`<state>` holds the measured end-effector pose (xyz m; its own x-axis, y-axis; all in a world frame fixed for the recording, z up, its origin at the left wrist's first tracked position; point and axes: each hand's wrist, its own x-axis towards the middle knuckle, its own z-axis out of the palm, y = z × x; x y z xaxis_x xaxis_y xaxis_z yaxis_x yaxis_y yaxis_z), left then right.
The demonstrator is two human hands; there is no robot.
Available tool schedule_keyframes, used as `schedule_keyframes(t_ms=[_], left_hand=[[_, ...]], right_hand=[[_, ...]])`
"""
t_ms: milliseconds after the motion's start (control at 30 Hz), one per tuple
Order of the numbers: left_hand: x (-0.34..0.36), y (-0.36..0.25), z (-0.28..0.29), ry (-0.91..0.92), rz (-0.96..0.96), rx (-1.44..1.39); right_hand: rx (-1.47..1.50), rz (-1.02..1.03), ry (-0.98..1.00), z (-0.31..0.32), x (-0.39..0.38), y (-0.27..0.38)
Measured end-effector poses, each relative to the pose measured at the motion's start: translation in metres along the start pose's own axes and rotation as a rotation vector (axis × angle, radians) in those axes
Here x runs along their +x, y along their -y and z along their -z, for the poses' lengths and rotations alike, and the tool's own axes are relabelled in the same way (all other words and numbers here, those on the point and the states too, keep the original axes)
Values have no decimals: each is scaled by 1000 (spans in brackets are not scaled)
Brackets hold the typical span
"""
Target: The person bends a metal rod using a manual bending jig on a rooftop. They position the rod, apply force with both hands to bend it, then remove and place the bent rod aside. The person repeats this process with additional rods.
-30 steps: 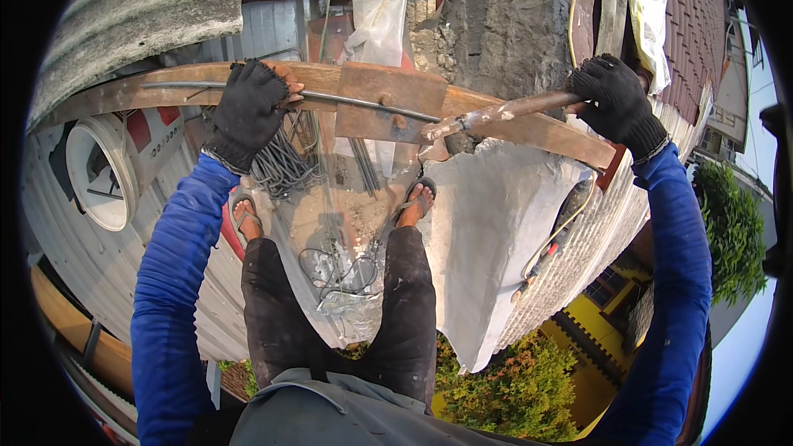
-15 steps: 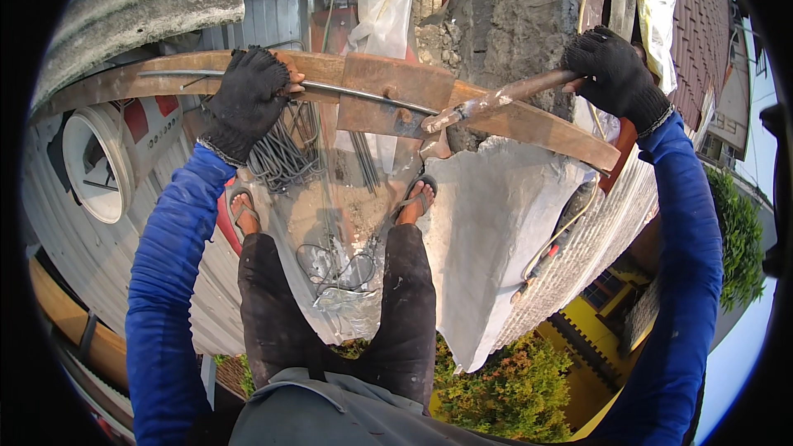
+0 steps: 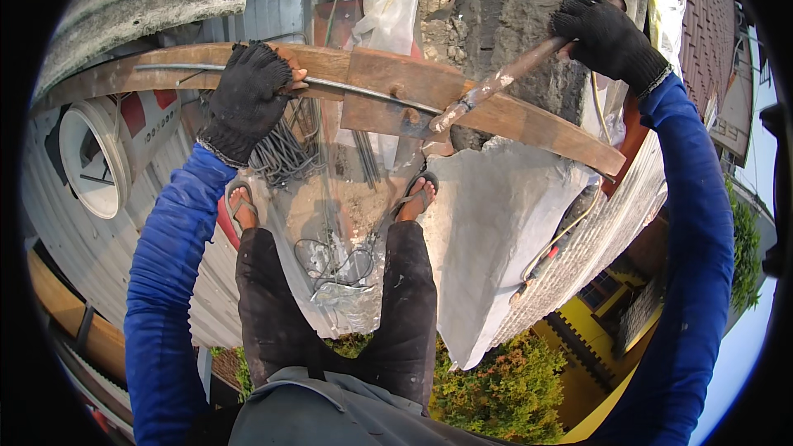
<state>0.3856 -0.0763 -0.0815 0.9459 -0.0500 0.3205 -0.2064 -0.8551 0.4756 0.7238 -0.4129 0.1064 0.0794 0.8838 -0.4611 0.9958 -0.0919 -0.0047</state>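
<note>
My left hand (image 3: 248, 99), in a black fingerless-style glove, is closed around a thin steel rod (image 3: 355, 91) lying along a long wooden plank (image 3: 553, 134). A brown plate-like piece (image 3: 392, 78) sits across the middle of the plank, and the rod runs over it. My right hand (image 3: 607, 41), gloved alike, grips the far end of a rusty bending bar (image 3: 504, 81). The bar slants across the plank, its near end meeting the rod's right end by the plate's edge. How the two join is too small to tell.
Loops of bent steel rod (image 3: 281, 153) lie beneath the plank, left of my feet. A white bucket (image 3: 95, 161) lies tipped on corrugated sheeting. Right of my feet rises a pale sloping concrete slab (image 3: 496, 239); a cabled tool (image 3: 541, 266) rests beyond it. Shrubs (image 3: 504, 388) show far below the edge.
My right hand has moved away from me and slightly left, swinging the bending bar to a steeper slant. My left hand stays on the rod in nearly the same place.
</note>
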Motion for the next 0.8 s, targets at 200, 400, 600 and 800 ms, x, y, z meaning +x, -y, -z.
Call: schedule_keyframes(t_ms=[200, 400, 600, 800], left_hand=[[0, 0, -1, -5, -6, 0], [0, 0, -1, -24, -28, -5], [1, -2, 0, -1, 3, -11], [-1, -1, -2, -25, -25, 7]], right_hand=[[-23, 83, -11, -9, 17, -13], [-6, 34, 28, -14, 25, -11], [-127, -44, 94, -16, 36, -7], [-168, -61, 8, -22, 41, -15]])
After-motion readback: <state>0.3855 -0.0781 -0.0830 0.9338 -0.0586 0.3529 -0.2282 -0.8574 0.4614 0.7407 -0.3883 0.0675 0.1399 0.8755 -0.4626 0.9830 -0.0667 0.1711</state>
